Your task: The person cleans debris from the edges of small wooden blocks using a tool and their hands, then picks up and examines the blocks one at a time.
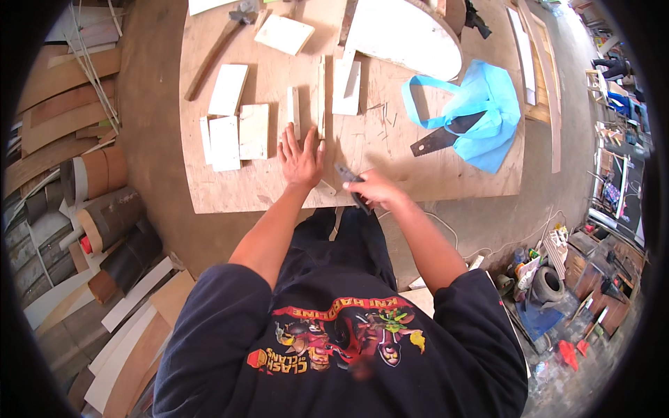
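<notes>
My left hand (302, 159) lies with fingers apart on the plywood table (244, 191), its fingertips touching the lower ends of narrow wood strips (321, 90), beside a shorter pale stick (293, 101). My right hand (376, 188) is closed on dark pliers (346, 175) near the front edge, jaws pointing up-left. Pale wood blocks (254, 131) lie to the left, with more pieces (284, 34) farther back. Loose nails (390, 118) are scattered right of the strips. At the right, a blue fabric bag (491, 139) partly covers a dark saw blade (428, 143).
A hammer (219, 52) lies at back left, a white oval board (411, 35) at the back. Stacked boards and rolls (104, 223) line the left floor; long boards (540, 70) stand right of the table. A cable (488, 247) and cluttered scrap (571, 292) lie at lower right.
</notes>
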Motion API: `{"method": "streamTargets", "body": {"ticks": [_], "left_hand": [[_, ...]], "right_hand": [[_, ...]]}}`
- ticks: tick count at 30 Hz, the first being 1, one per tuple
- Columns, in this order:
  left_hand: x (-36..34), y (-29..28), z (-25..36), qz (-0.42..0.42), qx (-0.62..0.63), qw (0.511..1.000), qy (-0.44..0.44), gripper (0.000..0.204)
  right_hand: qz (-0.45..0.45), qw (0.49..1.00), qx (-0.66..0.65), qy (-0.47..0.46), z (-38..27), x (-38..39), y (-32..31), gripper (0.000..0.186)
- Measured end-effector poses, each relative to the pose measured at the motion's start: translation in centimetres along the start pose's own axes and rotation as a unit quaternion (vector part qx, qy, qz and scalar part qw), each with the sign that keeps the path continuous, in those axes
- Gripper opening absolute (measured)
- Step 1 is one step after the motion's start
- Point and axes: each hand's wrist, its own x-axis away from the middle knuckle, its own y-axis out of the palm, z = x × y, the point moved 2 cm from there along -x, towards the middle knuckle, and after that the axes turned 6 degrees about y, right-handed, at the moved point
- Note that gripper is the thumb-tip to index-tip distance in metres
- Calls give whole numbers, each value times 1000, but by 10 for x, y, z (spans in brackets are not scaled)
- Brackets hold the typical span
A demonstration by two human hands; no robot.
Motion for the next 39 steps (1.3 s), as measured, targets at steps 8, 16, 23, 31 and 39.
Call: {"method": "streamTargets", "body": {"ticks": [8,16,23,31,39], "left_hand": [[28,-49,-15,-37,69,981,177,54],[41,-36,-40,-112,56,951,281,48],[-15,-30,-28,77,147,986,-29,36],[-99,-31,-17,64,185,968,-154,44],[-15,-51,-50,253,189,923,-221,39]], "right_hand": [[117,976,-179,-41,-21,-22,-75,30],[54,975,-212,-36,-32,-24,-79,28],[-22,978,-200,-62,-41,-18,-29,28],[27,985,-146,-89,-77,-51,7,34],[48,986,-73,-140,-118,-70,49,35]]}}
